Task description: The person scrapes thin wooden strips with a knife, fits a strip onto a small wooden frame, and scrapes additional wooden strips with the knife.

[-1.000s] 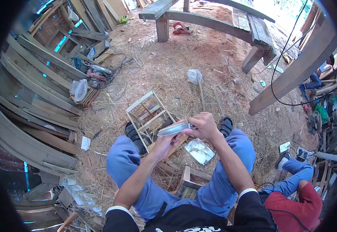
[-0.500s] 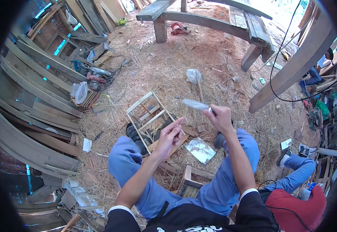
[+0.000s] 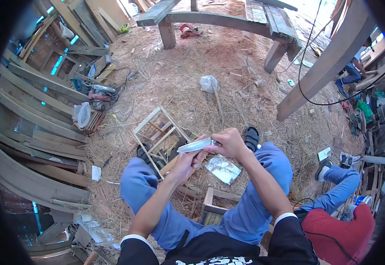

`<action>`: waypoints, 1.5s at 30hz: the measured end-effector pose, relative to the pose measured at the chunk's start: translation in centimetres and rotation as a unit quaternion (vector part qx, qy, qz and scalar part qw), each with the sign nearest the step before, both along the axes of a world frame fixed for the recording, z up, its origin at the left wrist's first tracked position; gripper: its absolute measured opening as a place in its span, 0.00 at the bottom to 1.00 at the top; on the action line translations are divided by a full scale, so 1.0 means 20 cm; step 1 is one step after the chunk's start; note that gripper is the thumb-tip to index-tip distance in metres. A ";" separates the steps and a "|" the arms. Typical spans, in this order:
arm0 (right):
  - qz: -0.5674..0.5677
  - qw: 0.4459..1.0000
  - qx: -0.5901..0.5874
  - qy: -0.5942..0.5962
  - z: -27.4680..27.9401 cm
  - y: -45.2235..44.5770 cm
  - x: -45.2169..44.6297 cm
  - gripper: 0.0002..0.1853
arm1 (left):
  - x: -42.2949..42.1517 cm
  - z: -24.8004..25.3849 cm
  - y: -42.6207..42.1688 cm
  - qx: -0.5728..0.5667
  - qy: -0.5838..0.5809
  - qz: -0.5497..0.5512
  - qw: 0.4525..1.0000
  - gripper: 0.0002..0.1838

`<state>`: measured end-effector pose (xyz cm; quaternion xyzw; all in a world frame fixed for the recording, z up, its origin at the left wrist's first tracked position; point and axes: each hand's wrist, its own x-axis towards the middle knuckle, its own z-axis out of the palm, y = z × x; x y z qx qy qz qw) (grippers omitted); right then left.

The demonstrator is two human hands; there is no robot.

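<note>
My right hand (image 3: 231, 143) is closed round the handle of a knife with a broad, pale blade (image 3: 194, 145). The blade points left and lies across my left hand (image 3: 187, 165). Both hands meet in front of my knees. The fingers of my left hand are curled closed; anything they hold is too small or hidden by the blade. Just beyond my left hand, a light wooden frame with crossbars (image 3: 156, 128) rests on the ground by my left foot. A whitish sheet (image 3: 223, 169) lies below my right hand, between my feet.
Wood shavings cover the ground. Long curved boards (image 3: 37, 154) are stacked at the left, near a corded power tool (image 3: 102, 95). A wooden bench (image 3: 223, 20) stands ahead, with a slanting post (image 3: 320, 66) at right. A person in red (image 3: 340, 234) sits close on my right.
My right hand has brought the knife down and left, so its blade now lies over my left hand. My left hand has moved slightly left and down. The view has shifted a little.
</note>
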<state>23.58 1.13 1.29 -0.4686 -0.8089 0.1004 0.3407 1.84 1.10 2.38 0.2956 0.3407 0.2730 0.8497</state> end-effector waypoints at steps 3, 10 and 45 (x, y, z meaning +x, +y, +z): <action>-0.010 1.000 0.014 -0.018 -0.01 0.01 0.05 0.29 | 0.04 0.01 0.01 -0.013 -0.006 -0.002 1.000 0.26; -0.058 0.997 0.045 -0.017 0.01 -0.01 0.14 0.30 | 0.13 -0.01 0.02 -0.014 -0.004 -0.004 1.000 0.26; -0.176 0.984 0.029 0.002 0.10 -0.03 0.07 0.28 | -0.08 -0.03 0.02 0.038 -0.021 0.035 0.998 0.25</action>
